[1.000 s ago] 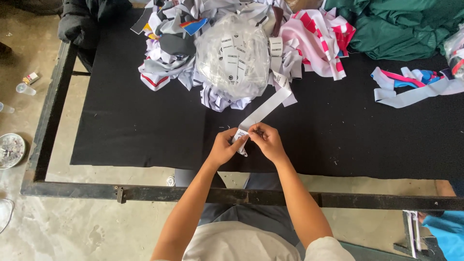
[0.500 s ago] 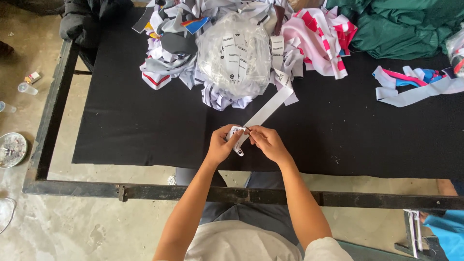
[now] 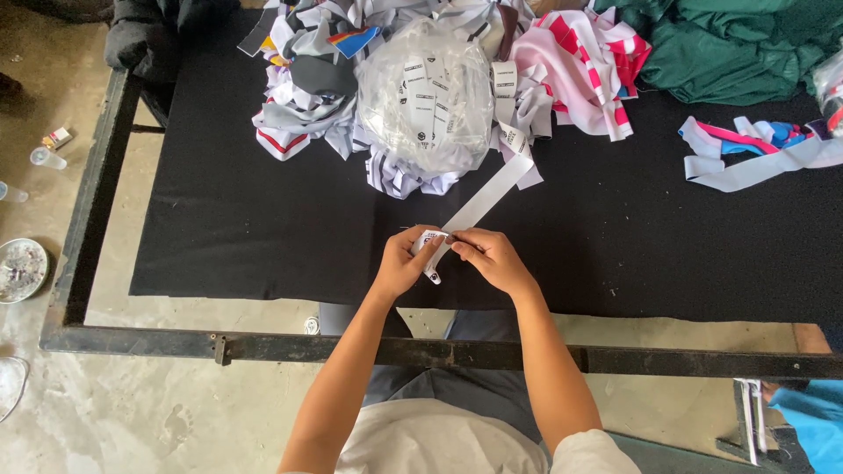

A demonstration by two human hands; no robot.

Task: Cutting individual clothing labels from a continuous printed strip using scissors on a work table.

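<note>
A person sits at a table covered with a black cloth [image 3: 246, 219], seen from above their own head. Both bare arms reach forward and the hands meet near the front edge of the cloth. The left hand [image 3: 402, 263] and the right hand [image 3: 492, 259] are close together, fingertips almost touching, and between them they pinch a small white label [image 3: 432, 248] with dark print, held against the near end of a long white fabric strip [image 3: 487, 197]. The fingers of each hand are curled and pressed onto label and strip. The strip runs diagonally away from the hands, up and to the right, toward a heap at the far side of the table.

In that heap sits a clear plastic bag [image 3: 426, 101] stuffed with more white labels, resting among a pile of grey, white and striped fabric pieces [image 3: 303, 96]. Just to its right lies pink and white striped cloth [image 3: 584, 66], and beyond that a bundle of dark green fabric [image 3: 738, 44]. Loose white and coloured strips [image 3: 755, 154] lie well apart at the right edge. A black metal table frame [image 3: 97, 193] borders the cloth, and a small round dish [image 3: 22, 268] rests on the concrete floor at left
</note>
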